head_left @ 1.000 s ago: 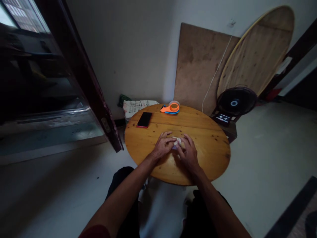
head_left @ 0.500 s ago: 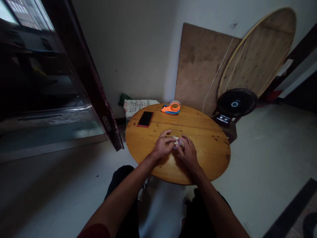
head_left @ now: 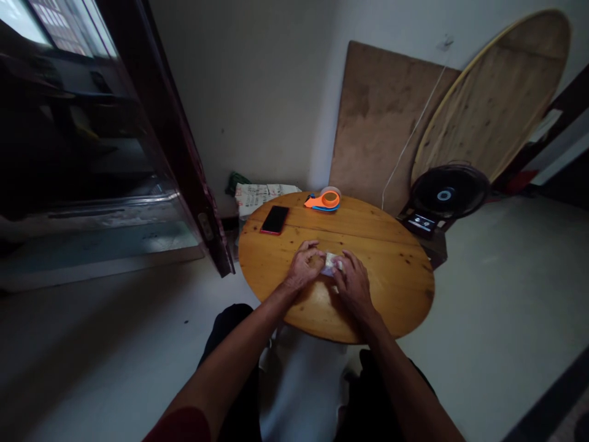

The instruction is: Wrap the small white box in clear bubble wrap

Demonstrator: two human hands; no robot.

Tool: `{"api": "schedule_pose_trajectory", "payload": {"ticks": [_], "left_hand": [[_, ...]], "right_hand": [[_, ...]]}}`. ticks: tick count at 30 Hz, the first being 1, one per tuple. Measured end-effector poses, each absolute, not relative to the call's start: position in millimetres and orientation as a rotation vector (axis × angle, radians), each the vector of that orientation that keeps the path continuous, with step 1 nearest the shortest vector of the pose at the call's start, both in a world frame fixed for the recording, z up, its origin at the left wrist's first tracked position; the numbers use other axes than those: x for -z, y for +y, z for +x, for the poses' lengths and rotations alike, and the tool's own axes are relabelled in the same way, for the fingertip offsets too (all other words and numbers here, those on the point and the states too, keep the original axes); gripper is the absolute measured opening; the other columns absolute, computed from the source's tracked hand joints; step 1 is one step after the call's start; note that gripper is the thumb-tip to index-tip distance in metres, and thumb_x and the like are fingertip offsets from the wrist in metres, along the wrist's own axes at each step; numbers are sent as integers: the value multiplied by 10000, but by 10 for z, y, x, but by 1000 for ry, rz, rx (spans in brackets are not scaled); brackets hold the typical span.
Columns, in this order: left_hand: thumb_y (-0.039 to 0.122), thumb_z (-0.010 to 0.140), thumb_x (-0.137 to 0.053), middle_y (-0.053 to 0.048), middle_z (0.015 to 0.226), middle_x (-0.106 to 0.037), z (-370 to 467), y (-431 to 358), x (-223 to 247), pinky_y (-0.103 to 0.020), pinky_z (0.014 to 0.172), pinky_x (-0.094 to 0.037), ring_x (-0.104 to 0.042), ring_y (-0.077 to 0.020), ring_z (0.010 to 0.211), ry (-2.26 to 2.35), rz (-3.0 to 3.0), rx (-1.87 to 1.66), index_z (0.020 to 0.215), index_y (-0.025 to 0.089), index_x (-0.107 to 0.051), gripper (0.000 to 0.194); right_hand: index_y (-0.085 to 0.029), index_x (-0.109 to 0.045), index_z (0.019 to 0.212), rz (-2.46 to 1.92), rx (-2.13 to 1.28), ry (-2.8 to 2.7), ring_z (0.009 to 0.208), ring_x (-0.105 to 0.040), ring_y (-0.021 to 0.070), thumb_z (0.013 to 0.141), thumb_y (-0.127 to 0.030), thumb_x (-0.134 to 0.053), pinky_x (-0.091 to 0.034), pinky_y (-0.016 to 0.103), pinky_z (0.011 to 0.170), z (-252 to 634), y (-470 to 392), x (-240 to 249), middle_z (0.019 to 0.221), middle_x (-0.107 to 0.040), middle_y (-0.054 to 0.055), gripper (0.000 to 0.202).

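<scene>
Over the middle of the round wooden table [head_left: 381, 245], my two hands grip a small pale box-like packet [head_left: 329, 264], whitish with a lilac tint. My left hand [head_left: 305, 264] is closed on its left end, thumb and fingers pressed against it. At the right end, my right hand [head_left: 353, 279] pinches it with thumb and bent fingers. Much of the packet lies hidden under the fingers, and its exact kind is too small to tell.
An orange tape dispenser [head_left: 317, 201] with blue parts sits at the table's far edge. Left of it lies a phone [head_left: 275, 220] in a red case. A round black fan-like device [head_left: 448, 191] stands to the right, before a leaning round board [head_left: 497, 98].
More of the packet's pale upper face shows between my hands, and the fingers have shifted slightly apart. The whole view has drifted a little, so the table appears farther right.
</scene>
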State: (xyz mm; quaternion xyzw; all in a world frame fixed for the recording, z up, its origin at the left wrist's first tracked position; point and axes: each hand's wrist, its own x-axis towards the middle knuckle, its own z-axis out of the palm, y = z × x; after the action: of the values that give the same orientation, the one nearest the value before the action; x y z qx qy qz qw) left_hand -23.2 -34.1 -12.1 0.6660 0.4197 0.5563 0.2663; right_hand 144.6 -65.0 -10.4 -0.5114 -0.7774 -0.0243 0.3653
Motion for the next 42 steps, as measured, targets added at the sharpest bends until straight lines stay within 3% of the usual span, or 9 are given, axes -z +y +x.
{"api": "schedule_pose_trajectory", "payload": {"ticks": [10,17,23,35,42], "left_hand": [[116,748,-584,-91,1152,-589,-242,-283,167,-358,981,-465,-561,-208,1131,1215,1761,-1521,798,159,-707,140],[139,766,-591,-114,1152,-579,-243,-273,192,-367,964,-470,-573,-216,1106,1190,1741,-1519,821,144,-717,138],[141,762,-589,-96,1114,-591,-250,-249,218,-344,956,-473,-576,-204,1093,1211,1736,-1551,814,155,-717,139],[60,702,-580,-58,954,-653,-241,-206,228,-306,872,-506,-610,-167,926,1352,1728,-1543,749,163,-696,161],[96,717,-581,-31,814,-682,-237,-218,216,-289,824,-509,-605,-159,824,1437,1729,-1449,748,167,-704,145]], "right_hand": [[-187,-550,1264,-1266,18,-1929,1218,-495,279,914,-366,-469,-411,488,1004,1472,-638,129,1326,-535,150,401],[-173,-660,1145,-1274,119,-1997,1198,-505,290,925,-354,-459,-432,499,979,1485,-614,161,1316,-542,164,349],[-191,-670,1142,-1277,133,-1986,1181,-516,284,931,-359,-450,-440,504,963,1487,-617,171,1313,-549,152,348],[-161,-671,1142,-1288,123,-1980,1192,-517,281,937,-366,-446,-430,483,988,1484,-621,167,1309,-555,168,368],[-178,-663,1152,-1305,80,-1987,1216,-501,281,935,-362,-443,-414,483,1004,1482,-623,157,1311,-559,149,359]]}}
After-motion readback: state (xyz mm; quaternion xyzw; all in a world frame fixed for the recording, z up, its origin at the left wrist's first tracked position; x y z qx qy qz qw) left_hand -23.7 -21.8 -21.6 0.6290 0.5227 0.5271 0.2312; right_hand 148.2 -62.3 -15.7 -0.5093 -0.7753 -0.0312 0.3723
